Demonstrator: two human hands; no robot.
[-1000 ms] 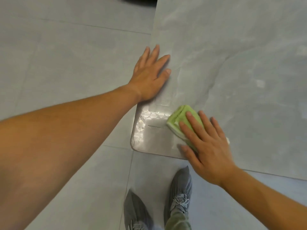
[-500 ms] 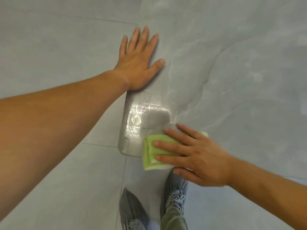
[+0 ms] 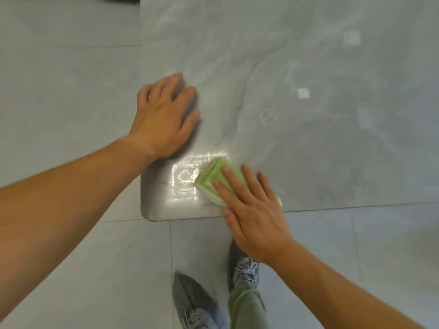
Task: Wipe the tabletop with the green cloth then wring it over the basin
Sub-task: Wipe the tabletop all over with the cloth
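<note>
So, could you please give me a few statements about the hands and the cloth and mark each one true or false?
1. The right hand presses flat on the green cloth. True.
2. The left hand holds a second cloth. False: it rests bare on the tabletop.
3. The cloth lies near the table's near left corner. True.
4. A basin stands on the tabletop. False: none is in view.
5. The cloth is spread out in a single layer. False: it is folded.

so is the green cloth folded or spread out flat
Folded. The green cloth shows stacked layers along its left edge and sits as a compact pad under the right hand on the tabletop.
</note>
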